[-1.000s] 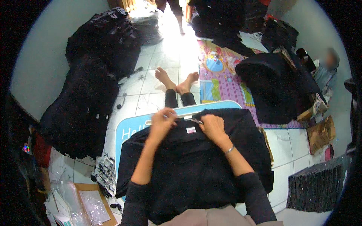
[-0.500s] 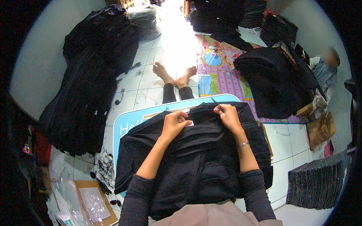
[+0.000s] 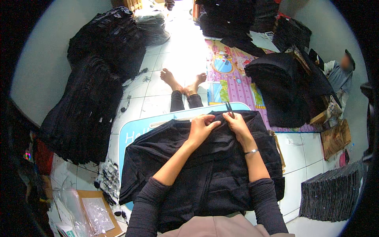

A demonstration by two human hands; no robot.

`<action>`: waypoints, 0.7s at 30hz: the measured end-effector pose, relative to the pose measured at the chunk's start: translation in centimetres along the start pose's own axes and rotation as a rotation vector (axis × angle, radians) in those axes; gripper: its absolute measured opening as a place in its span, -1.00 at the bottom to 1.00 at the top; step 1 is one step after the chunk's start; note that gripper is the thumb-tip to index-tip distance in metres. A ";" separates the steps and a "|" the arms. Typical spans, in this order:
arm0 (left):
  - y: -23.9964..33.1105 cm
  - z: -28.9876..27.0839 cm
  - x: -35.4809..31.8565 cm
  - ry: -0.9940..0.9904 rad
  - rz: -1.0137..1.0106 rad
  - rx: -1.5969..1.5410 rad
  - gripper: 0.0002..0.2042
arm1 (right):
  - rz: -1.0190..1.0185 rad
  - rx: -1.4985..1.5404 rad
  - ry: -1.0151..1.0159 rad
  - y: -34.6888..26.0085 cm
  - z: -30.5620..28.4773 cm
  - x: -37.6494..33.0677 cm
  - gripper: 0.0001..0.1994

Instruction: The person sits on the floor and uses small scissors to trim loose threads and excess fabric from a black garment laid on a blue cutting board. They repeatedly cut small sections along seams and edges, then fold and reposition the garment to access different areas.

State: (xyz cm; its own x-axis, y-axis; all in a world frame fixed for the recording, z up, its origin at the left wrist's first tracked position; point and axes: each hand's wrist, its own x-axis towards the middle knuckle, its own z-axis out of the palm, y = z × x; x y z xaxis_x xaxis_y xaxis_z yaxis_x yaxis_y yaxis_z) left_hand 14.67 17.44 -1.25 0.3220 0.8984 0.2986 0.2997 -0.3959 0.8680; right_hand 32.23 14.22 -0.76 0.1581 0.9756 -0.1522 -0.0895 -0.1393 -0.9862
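A black garment (image 3: 189,166) lies spread over a light blue lap table (image 3: 123,126). At the garment's far edge, my left hand (image 3: 202,128) is closed in a pinch on the black cloth, thumb against fingers. Close beside it on the right, my right hand (image 3: 237,125) holds dark thread snips (image 3: 230,108), their two thin points sticking out away from me and slightly apart. The fingers of this hand also rest at the garment's edge. Whatever fine detail lies between the two hands is too small to make out.
Tall heaps of black garments (image 3: 90,91) stand at the left, with another black pile (image 3: 276,91) on a colourful mat (image 3: 229,75). A neat dark stack (image 3: 329,193) sits at the lower right. Plastic packets (image 3: 96,213) lie lower left. Another person (image 3: 341,75) is far right.
My left hand has shifted right along the garment's edge, close to my right hand; the white tag it was beside no longer shows. The snips' points have turned and now show apart.
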 end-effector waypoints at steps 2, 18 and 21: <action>0.1 1.0 0.5 0.005 -0.086 -0.024 -0.65 | -0.067 -0.024 0.022 0.7 0.3 0.2 -0.81; -0.9 0.5 -0.2 0.134 -0.048 0.218 -0.83 | -0.530 -0.923 0.528 -1.1 2.6 -1.2 -0.58; -1.9 0.2 0.3 0.122 -0.184 0.044 -0.83 | -0.563 -1.154 0.543 -3.0 2.5 -2.8 -0.58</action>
State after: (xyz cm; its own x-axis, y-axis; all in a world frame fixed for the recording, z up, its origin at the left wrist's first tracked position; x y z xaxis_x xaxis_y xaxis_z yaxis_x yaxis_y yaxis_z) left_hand 14.39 18.36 -2.87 0.1484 0.9715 0.1850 0.3828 -0.2289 0.8950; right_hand 29.58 12.29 2.83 0.2827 0.7965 0.5344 0.9228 -0.0737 -0.3783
